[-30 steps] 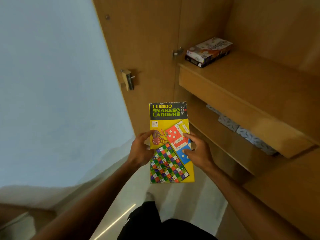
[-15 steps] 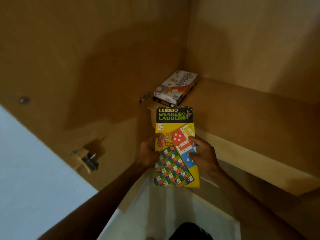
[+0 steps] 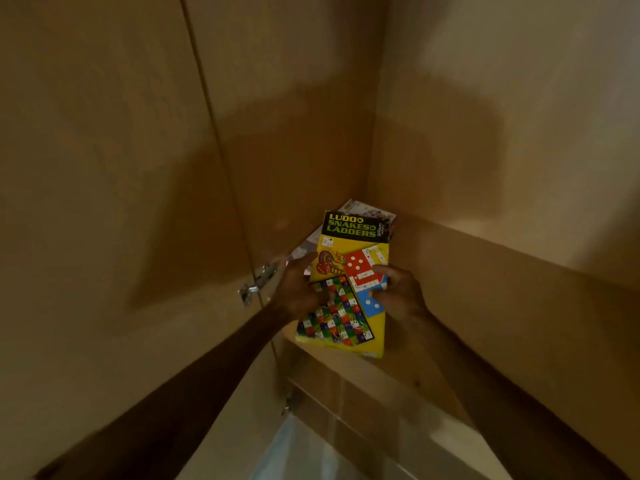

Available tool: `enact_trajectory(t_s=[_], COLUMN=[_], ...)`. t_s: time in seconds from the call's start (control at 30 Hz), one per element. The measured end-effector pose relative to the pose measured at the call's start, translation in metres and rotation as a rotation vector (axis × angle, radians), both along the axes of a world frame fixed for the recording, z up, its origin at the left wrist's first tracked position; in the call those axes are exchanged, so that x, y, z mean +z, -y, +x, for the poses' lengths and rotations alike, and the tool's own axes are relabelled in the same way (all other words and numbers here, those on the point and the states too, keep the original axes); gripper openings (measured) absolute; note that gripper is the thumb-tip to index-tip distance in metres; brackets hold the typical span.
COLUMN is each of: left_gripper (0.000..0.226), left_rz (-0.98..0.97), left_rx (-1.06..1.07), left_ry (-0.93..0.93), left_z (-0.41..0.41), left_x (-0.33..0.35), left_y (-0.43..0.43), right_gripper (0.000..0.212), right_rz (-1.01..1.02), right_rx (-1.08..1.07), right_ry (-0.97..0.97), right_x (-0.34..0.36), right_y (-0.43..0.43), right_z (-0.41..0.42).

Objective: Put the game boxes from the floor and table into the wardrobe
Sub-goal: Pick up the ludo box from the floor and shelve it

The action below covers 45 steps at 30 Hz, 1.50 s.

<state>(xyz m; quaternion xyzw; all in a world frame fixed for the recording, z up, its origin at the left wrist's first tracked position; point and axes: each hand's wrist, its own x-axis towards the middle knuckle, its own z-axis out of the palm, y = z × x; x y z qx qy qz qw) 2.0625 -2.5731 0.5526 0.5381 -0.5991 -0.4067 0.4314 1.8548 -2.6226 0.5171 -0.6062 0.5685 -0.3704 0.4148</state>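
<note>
Two hands, left hand (image 3: pixel 298 289), right hand (image 3: pixel 398 296), gripping game box (image 3: pixel 349 271) between

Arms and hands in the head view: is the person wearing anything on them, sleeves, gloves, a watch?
Nothing worn shows. The left hand and right hand are gloveless. The left forearm and right forearm are uncovered to the frame edge: no sleeve or watch. Dim light could hide a ring.

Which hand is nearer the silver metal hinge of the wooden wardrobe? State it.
Left. The left hand grips the yellow Ludo game box at its left edge, just right of the silver metal hinge; the right hand grips its opposite edge, farther right.
</note>
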Motion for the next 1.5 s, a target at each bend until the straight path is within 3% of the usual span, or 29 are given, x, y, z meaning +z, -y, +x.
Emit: enact_trajectory(t_s=[0.07, 0.13, 0.27, 0.37, 0.5, 0.57, 0.7, 0.83, 1.2, 1.3, 1.4, 1.5], left_gripper=[0.089, 0.107, 0.121, 0.106, 0.063, 0.047, 0.038, 0.043, 0.061, 0.053, 0.040, 0.033], left_rz=[0.150, 0.237, 0.200, 0.168, -0.053, -0.101, -0.146, -0.133, -0.070, -0.096, 0.012, 0.119], left_rx=[-0.104, -0.206, -0.350, -0.228, 0.024, 0.163, 0.321, 0.327, 0.294, 0.348, 0.502, 0.592], left_ry=[0.027, 0.228, 0.579, 0.576, 0.792, 0.813, 0.813, 0.856, 0.786, 0.620, 0.358, 0.167], left_z=[0.003, 0.008, 0.013, 0.021, 0.033, 0.030, 0.025, 0.026, 0.023, 0.020, 0.010, 0.003], left_x=[-0.002, -0.003, -0.002, -0.003, -0.011, -0.016, -0.027, -0.031, -0.039, -0.051, -0.067, -0.081], left_y=[0.025, 0.046, 0.067, 0.078, 0.077, 0.071, 0.065, 0.062, 0.048, 0.032, 0.004, -0.035], right_gripper=[0.051, 0.049, 0.045, 0.041, 0.036, 0.038, 0.042, 0.039, 0.034, 0.031, 0.025, 0.024], right_rz=[0.008, 0.013, 0.001, -0.058, -0.170, -0.220, -0.265, -0.329, -0.353, -0.371, -0.437, -0.363], right_rx=[0.000, 0.030, 0.073, 0.105, 0.180, 0.288, 0.440, 0.403, 0.367, 0.323, 0.273, 0.311], right_ry=[-0.006, -0.002, 0.003, -0.003, -0.090, -0.138, -0.259, -0.321, -0.289, -0.210, -0.087, 0.024], right_x=[-0.002, -0.001, -0.003, -0.008, -0.005, -0.003, -0.006, -0.010, -0.019, -0.031, -0.036, -0.038], right_y=[0.033, 0.058, 0.077, 0.082, 0.075, 0.071, 0.068, 0.069, 0.070, 0.059, 0.033, -0.002], right_z=[-0.004, -0.007, -0.012, -0.014, -0.012, -0.011, -0.004, 0.012, 0.020, 0.018, 0.015, 0.017])
